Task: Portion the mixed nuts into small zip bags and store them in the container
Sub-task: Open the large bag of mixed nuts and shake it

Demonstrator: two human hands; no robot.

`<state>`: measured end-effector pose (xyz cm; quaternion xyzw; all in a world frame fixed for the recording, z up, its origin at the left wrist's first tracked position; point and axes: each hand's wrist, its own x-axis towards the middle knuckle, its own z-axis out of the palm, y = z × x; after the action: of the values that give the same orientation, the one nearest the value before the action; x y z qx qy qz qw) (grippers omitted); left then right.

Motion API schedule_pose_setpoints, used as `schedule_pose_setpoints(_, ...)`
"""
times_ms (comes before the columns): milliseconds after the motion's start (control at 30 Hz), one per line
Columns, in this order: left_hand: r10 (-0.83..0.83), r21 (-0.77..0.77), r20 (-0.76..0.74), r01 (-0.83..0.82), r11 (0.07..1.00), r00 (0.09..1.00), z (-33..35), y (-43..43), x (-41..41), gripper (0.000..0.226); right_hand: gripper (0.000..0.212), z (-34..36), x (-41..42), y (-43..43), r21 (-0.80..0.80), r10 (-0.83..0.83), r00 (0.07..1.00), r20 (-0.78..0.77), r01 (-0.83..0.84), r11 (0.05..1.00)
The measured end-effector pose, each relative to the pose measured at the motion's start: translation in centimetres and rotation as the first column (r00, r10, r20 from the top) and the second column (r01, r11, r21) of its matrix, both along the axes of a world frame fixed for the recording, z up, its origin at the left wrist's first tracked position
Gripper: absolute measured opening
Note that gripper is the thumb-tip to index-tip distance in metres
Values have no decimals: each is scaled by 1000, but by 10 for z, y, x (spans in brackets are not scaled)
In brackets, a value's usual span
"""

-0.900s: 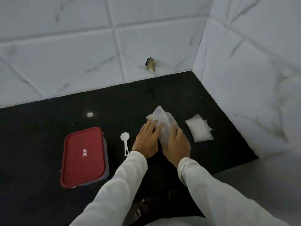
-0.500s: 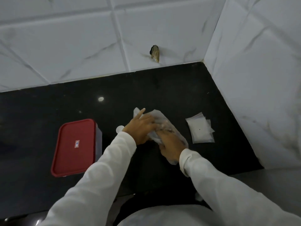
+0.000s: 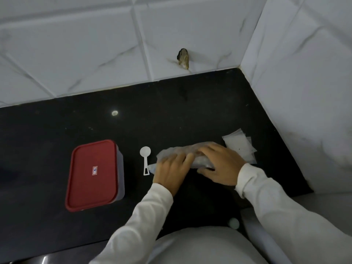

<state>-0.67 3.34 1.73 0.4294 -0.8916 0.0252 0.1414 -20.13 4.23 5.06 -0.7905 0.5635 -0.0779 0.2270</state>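
Black countertop (image 3: 171, 115), frame centre: the nut bag (image 3: 202, 161) is gripped by the left hand (image 3: 170, 169) and right hand (image 3: 221, 164); opening seems in hand, with the scoop (image 3: 145, 159) to be taken up next.

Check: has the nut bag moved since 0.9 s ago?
Yes. The nut bag now lies sideways, reaching from the white scoop to the small zip bags; earlier it stood bunched between them.
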Motion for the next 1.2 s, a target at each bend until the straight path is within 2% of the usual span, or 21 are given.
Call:
schedule_pose_setpoints(67,-27,-43,-74,23,999,997,-2,-1,2,33,45,6,-4,-6,214,-33,999,13,30,976)
schedule_pose_setpoints(100,-41,-10,-110,40,999,993,-3,-2,4,32,38,8,-4,-10,238,-46,998,44,35,971)
schedule_pose_setpoints(167,3,177,-129,20,984,992,1,-3,6,30,19,12,-2,-13,151,-49,994,93,35,988)
schedule_pose_setpoints(267,116,495,-60,-71,866,991,20,-3,6,51,24,16,3,-10,14,-24,999,-24,24,1000)
schedule_pose_setpoints(333,126,553,-129,-34,833,984,30,-6,7,49,30,17,9,-7,-146,-17,992,-128,-2,989)
schedule_pose_setpoints(400,71,531,-193,43,846,979,36,-11,9,35,48,18,12,-3,-220,-11,993,-120,-16,975)
schedule_pose_setpoints(433,27,472,-221,83,878,975,38,-13,10,29,55,17,10,-2,-235,-4,994,-114,-23,972)
schedule_pose_setpoints(467,-7,392,-240,103,914,971,38,-15,11,25,54,16,7,-1,-198,13,996,-88,-31,980)
schedule_pose_setpoints(533,-28,241,-265,94,966,964,38,-15,12,12,37,22,-2,0,-39,25,999,25,-24,999)
schedule_pose_setpoints(567,-24,198,-278,82,977,960,40,-14,11,14,30,22,-6,0,19,31,996,80,-33,999)
schedule_pose_setpoints(633,-29,135,-288,70,988,957,41,-12,9,34,20,27,-7,-1,-7,42,994,98,-41,999)
schedule_pose_setpoints(700,-49,87,-275,76,993,960,44,-9,9,37,24,33,-3,-2,-160,44,998,47,-36,986)
schedule_pose_setpoints(767,-39,87,-270,65,994,962,49,-2,10,29,23,40,3,-1,-324,45,999,1,-42,945)
schedule_pose_setpoints(833,-32,144,-294,78,986,955,53,5,8,30,16,45,8,1,-419,46,999,-14,-48,907)
schedule_pose_setpoints(933,-62,229,-295,133,964,954,53,9,5,25,10,44,11,4,-478,22,1000,-18,-28,878)
schedule_pose_setpoints(1033,-12,206,-320,82,975,947,54,9,3,10,11,45,14,9,-524,3,1000,-27,-17,852)
schedule_pose_setpoints(1133,83,197,-398,-3,980,914,60,9,2,22,21,50,14,13,-577,6,1000,-31,-23,817)
schedule_pose_setpoints(1200,90,221,-431,9,975,898,65,9,3,26,26,54,14,15,-628,22,999,-36,-39,777)
